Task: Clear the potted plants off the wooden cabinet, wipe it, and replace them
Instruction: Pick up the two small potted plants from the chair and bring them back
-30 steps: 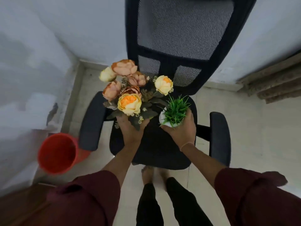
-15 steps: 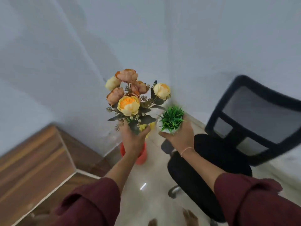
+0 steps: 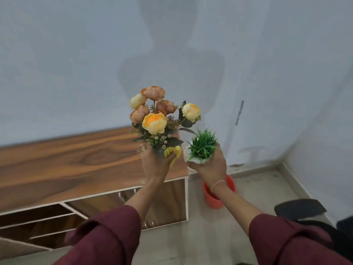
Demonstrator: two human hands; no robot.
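**While both plants are held up over the cabinet's right end, the put-back step is judged to be in hand**

The wooden cabinet (image 3: 76, 163) is seen low against the wall (image 3: 76, 64), with its top face towards the camera and open compartments below. A black chair (image 3: 299, 209) is caught at the right edge, well apart from the cabinet. A red bucket (image 3: 215, 197) stands on the floor just beside the cabinet's right end and is partly hidden behind the right wrist.

The flower bunch (image 3: 154, 121) is gripped at its base by the left hand (image 3: 154, 165) and kept upright above the cabinet top. Its pot is hidden by the fingers. The grass plant (image 3: 202, 145) is held in its small white pot, cupped from below by the right hand (image 3: 210, 167) with fingers curled round it. It sits just past the cabinet's end, above the floor. Both are held level, presumably so nothing is tipped.

A yellow cloth (image 3: 174, 153) is bunched in the left hand against the flower stems. It is likely kept there so both plants could be carried in one trip. That grip is shared, so the cloth may get dropped when the flowers are set down.
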